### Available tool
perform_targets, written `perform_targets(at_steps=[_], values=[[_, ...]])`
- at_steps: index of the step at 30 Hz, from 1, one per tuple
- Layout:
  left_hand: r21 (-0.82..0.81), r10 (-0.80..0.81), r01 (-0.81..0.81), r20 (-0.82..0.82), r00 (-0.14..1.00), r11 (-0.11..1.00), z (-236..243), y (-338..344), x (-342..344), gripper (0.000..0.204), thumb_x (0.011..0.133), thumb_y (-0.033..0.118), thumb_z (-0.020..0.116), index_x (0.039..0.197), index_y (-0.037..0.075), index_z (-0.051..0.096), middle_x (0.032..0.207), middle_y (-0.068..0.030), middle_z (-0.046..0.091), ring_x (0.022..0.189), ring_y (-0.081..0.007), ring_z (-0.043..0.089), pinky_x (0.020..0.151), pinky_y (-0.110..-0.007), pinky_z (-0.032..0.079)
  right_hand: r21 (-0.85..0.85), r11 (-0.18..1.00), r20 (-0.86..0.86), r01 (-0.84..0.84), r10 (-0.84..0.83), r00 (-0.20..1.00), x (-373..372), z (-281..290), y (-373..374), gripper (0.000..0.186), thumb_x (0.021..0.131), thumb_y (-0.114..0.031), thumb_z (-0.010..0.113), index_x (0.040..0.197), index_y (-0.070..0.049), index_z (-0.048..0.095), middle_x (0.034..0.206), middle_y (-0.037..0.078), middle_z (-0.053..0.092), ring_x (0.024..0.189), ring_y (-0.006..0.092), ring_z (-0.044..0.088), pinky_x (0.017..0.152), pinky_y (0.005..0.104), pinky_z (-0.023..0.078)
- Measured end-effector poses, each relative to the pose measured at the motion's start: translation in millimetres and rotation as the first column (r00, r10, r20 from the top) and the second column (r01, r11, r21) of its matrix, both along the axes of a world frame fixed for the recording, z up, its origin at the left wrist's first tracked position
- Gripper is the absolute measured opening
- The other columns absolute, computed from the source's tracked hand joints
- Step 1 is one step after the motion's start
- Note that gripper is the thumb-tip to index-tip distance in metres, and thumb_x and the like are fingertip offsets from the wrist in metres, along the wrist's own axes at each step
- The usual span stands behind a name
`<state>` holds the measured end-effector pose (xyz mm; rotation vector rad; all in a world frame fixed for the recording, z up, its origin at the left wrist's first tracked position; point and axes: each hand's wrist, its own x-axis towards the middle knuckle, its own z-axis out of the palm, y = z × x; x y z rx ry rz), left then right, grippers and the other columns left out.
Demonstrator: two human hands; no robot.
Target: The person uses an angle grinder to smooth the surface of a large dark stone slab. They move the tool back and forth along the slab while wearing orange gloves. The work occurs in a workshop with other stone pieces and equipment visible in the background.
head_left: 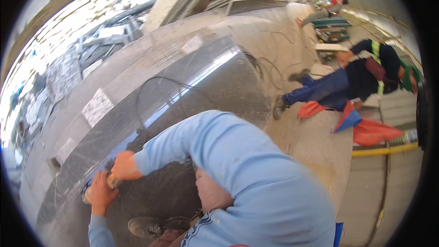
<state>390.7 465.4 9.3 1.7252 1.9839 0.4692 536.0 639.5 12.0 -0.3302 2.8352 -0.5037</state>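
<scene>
A large dark, polished stone slab (219,82) stretches diagonally before me, with a bright bluish band of light along it. At its lower left, both my hands are closed around a yellow-and-black power tool (112,181), mostly covered by my fingers. My right hand (125,165) grips its body from the far side, arm bent across the view. My left hand (101,191) wraps round its near end, low over the slab's surface. The tool's working end and its contact with the stone cannot be made out. A black cable (157,77) loops over the slab.
A pale speckled stone block (97,107) lies beyond the slab; broken stone pieces (107,32) pile up at far left. Thick slabs (183,0) lean at the back. On the right, a person in a reflective vest (375,71) bends near red cloth (372,131). My shoe (145,227) shows below.
</scene>
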Motion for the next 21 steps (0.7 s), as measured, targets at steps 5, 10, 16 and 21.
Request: perform_targets(at_steps=[5, 10, 16, 21], values=[[-0.065, -0.068, 0.070, 0.024, 0.997, 0.995, 3.3, 21.2, -6.4, 0.066, 0.061, 0.014, 0.084, 0.120, 0.005, 0.056, 0.105, -0.0160, 0.058, 0.102, -0.0375, 0.060, 0.087, -0.047, 0.050, -0.030, 0.991, 0.103, 0.127, -0.123, 0.987, 10.0, 26.9, 23.6, 0.011, 0.090, -0.016, 0.064, 0.095, -0.006, 0.065, 0.078, 0.012, 0.073, 0.075, 0.0305, 0.074, 0.063, 0.0425, 0.058], [-0.081, -0.049, 0.047, -0.030, 0.998, 0.996, -14.9, -10.5, -22.4, 0.065, 0.065, 0.015, 0.084, 0.122, 0.005, 0.055, 0.108, -0.0144, 0.058, 0.104, -0.0345, 0.060, 0.088, -0.045, 0.051, -0.020, 0.998, 0.217, 0.063, -0.057, 0.975, -15.2, 21.5, 1.8, 0.014, 0.090, -0.013, 0.064, 0.101, -0.004, 0.063, 0.083, 0.013, 0.074, 0.078, 0.0317, 0.075, 0.065, 0.0433, 0.058], [-0.070, -0.033, 0.035, 0.031, 0.999, 0.997, -5.3, -2.6, -5.0, 0.064, 0.066, 0.016, 0.084, 0.123, 0.004, 0.056, 0.111, -0.0145, 0.058, 0.106, -0.0358, 0.060, 0.090, -0.045, 0.050, 0.020, 0.999, 0.255, 0.043, -0.047, 0.966, -0.8, 48.5, 11.1, 0.015, 0.089, -0.010, 0.064, 0.102, -0.004, 0.061, 0.082, 0.013, 0.073, 0.076, 0.0314, 0.074, 0.065, 0.0437, 0.057], [-0.066, -0.038, 0.041, 0.039, 0.998, 0.997, -6.0, 7.8, 4.5, 0.065, 0.066, 0.017, 0.084, 0.123, 0.005, 0.056, 0.109, -0.0142, 0.057, 0.104, -0.0345, 0.059, 0.089, -0.045, 0.049, 0.041, 0.998, 0.231, 0.042, -0.051, 0.972, 9.1, 54.6, 20.4, 0.014, 0.089, -0.010, 0.064, 0.100, -0.003, 0.060, 0.080, 0.012, 0.072, 0.074, 0.0308, 0.074, 0.064, 0.0434, 0.057]])
